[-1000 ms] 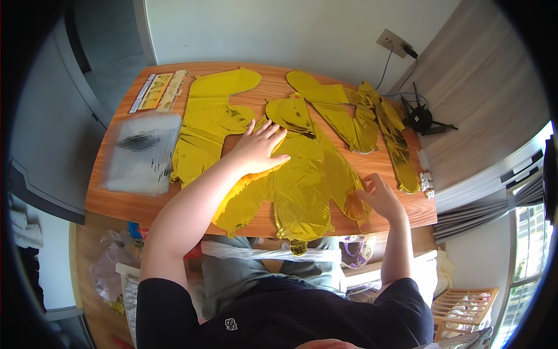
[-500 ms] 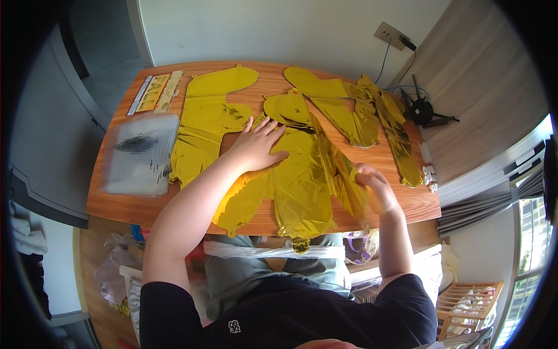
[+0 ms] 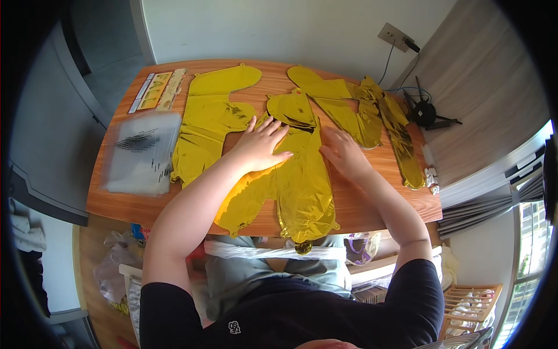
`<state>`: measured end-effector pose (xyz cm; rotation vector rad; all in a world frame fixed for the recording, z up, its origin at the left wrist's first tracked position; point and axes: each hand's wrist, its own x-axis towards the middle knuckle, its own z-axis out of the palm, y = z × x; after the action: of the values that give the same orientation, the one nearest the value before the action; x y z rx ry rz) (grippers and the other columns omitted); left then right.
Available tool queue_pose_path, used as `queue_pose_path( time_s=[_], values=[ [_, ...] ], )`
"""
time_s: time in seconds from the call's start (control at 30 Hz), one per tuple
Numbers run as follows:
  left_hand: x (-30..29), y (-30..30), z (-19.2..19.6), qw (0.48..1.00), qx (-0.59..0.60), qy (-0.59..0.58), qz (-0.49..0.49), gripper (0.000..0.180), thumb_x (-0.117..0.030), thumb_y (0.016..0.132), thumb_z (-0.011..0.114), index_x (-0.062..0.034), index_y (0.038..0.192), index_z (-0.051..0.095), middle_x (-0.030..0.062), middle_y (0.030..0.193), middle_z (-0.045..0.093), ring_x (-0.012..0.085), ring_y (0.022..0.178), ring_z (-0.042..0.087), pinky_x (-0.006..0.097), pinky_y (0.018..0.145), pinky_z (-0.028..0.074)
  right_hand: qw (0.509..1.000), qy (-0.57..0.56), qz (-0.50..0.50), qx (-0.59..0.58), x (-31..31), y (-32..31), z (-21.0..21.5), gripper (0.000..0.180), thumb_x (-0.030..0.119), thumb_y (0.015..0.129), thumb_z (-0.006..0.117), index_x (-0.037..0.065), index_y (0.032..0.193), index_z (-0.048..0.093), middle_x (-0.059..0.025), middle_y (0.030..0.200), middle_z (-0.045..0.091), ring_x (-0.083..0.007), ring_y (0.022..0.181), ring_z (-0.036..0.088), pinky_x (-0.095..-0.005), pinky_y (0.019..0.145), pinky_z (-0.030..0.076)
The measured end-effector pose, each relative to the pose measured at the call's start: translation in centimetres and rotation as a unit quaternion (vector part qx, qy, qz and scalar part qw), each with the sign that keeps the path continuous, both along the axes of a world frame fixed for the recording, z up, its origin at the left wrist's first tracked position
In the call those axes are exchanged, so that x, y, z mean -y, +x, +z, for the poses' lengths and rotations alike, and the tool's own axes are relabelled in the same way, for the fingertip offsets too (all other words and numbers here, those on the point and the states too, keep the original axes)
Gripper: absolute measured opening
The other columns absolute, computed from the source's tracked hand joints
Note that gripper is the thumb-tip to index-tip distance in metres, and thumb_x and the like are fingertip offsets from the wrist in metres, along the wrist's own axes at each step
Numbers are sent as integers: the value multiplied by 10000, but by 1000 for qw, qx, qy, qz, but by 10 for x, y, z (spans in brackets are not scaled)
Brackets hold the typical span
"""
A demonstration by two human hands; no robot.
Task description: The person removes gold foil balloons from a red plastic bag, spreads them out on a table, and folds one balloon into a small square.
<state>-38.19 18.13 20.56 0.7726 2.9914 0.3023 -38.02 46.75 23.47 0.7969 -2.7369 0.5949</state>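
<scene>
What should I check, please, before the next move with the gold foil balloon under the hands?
1. Left hand flat on the gold foil balloon: ok.
2. Right hand flat on its right edge: ok.
3. Balloon fully on the wooden table: not ok, its lower end hangs over the near edge.
4. Balloon free of the other gold balloons: not ok, they overlap.
5. Clear plastic packet out of the way: ok.
6. Foil undamaged: cannot tell.
</scene>
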Motion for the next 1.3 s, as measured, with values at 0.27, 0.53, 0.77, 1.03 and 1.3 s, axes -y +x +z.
queue_pose_path(
  time_s=[0.27,0.53,0.77,1.03,1.3],
  values=[
    [1,3,0,1000,7,0,-4,870,-713,1029,377,-126,1661,263,156,1722,242,307,1615,152,553,1308,34,994,80,73,12,10,-3,-10,558,305,998,666,-9,1446,559,-201,1491,559,-384,1449,446,-493,1216,329],
    [-6,0,5,999,28,-32,2,876,-719,1041,315,-125,1675,201,143,1738,185,304,1619,117,533,1309,11,992,115,57,6,12,1,-13,631,408,1007,643,13,1484,525,-186,1545,503,-367,1484,402,-522,1238,293],
    [-4,0,4,999,0,-32,14,829,-679,1032,439,-173,1666,269,117,1727,249,284,1614,164,541,1311,68,991,123,46,-6,14,1,-18,689,466,1013,619,27,1523,474,-164,1587,456,-365,1504,369,-530,1238,286],
    [-2,3,-3,1000,-22,4,11,843,-677,1018,470,-127,1640,324,137,1702,308,297,1601,214,552,1306,69,990,135,24,22,17,10,-20,763,526,1014,593,32,1565,408,-162,1631,395,-352,1536,316,-543,1247,256],
    [0,1,-5,999,-34,7,10,849,-677,1010,486,-125,1637,333,138,1694,323,298,1597,225,555,1305,73,987,158,9,24,19,12,-25,846,609,1017,539,41,1609,333,-176,1670,333,-348,1561,275,-543,1265,219]
  ],
)
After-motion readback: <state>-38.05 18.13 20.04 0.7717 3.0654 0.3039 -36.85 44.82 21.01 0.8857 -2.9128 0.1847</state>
